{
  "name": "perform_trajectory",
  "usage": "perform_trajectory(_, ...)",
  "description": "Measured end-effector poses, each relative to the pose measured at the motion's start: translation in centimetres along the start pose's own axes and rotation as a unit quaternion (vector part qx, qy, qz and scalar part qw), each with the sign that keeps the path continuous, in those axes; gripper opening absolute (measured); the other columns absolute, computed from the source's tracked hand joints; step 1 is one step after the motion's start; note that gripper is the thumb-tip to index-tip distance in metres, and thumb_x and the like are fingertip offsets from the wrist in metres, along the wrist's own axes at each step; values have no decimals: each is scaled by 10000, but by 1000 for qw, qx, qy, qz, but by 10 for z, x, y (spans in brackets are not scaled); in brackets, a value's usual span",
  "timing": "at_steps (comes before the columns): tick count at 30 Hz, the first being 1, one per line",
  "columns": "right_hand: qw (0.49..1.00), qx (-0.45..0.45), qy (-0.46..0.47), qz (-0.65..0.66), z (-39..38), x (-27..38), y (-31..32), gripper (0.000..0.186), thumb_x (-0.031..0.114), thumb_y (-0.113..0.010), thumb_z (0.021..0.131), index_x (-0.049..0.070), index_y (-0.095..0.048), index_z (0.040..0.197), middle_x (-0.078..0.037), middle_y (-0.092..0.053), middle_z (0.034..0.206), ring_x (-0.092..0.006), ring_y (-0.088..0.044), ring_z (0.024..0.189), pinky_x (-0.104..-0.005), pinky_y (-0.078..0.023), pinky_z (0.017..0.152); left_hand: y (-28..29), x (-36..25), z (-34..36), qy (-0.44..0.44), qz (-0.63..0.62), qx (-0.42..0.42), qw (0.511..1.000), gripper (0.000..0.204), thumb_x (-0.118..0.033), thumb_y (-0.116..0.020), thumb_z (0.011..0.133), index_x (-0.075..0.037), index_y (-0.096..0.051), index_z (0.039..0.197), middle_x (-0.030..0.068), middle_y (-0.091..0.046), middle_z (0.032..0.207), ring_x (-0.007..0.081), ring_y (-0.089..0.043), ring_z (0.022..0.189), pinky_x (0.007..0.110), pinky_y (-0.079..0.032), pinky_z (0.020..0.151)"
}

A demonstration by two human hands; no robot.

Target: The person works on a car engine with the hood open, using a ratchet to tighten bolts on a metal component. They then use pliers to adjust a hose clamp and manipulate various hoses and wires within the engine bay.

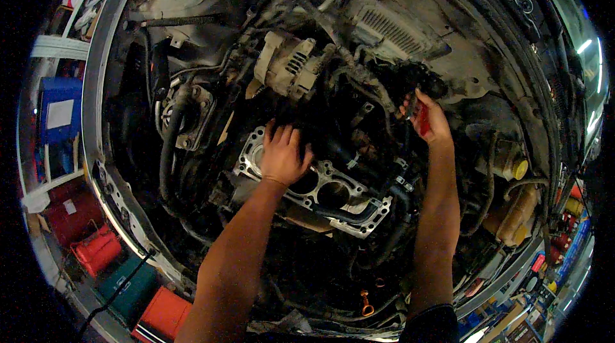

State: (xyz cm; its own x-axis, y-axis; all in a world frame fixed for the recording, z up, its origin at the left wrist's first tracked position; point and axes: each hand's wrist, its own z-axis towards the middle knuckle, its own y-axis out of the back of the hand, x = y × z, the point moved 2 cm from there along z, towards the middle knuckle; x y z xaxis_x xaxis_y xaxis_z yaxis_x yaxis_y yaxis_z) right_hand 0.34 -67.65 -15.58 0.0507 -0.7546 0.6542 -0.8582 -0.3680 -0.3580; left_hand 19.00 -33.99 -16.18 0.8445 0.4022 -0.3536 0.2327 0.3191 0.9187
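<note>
While left hand (285,156) overlaps block (318,187) edge, bore (333,196) gapes.

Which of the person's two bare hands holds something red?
The right hand, gripping a red object; the left hand lies over the silver metal engine block, with nothing red showing.

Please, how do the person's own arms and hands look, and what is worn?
The left hand and right hand are ungloved, the left forearm and right forearm bare. A dark fabric sleeve shows on the right; on the left, none is visible.
</note>
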Motion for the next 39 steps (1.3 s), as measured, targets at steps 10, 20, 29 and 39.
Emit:
perform_trajectory(10, 997, -74, 2, 18, 6, -16, -6, 172, 188, -659, 981, 76, -554, 1059, -80, -604, 900, -232, -584, 783, -388, -522, 678, 1, -2, 4, 14, -16, 25, 999, 425, -323, -634, 880, 33, -619, 1111, 217, -636, 1156, 392, -590, 1147, 565, -240, 1225)
perform_trajectory(20, 996, -54, 7, 68, 3, -6, -17, 169, 167, -649, 973, 56, -529, 1019, -84, -575, 878, -215, -553, 749, -353, -494, 631, 2, -2, 3, 22, -10, 37, 999, 436, -332, -631, 878, 33, -624, 1115, 221, -636, 1195, 397, -584, 1159, 563, -234, 1228)
perform_trajectory(29, 995, -76, 9, 57, -6, 4, -26, 171, 152, -656, 960, 64, -526, 1029, -75, -563, 867, -206, -534, 712, -343, -483, 634, 1, -2, 4, 25, -19, 45, 998, 468, -340, -636, 874, 33, -625, 1157, 225, -635, 1217, 389, -572, 1183, 566, -217, 1236)
perform_trajectory(39, 997, -48, -5, 54, 1, 5, -17, 195, 151, -684, 949, 50, -546, 1043, -94, -594, 884, -229, -570, 735, -359, -513, 651, -1, -1, 2, 19, -21, 30, 999, 465, -341, -636, 873, 36, -628, 1145, 221, -638, 1214, 380, -576, 1176, 565, -221, 1232)
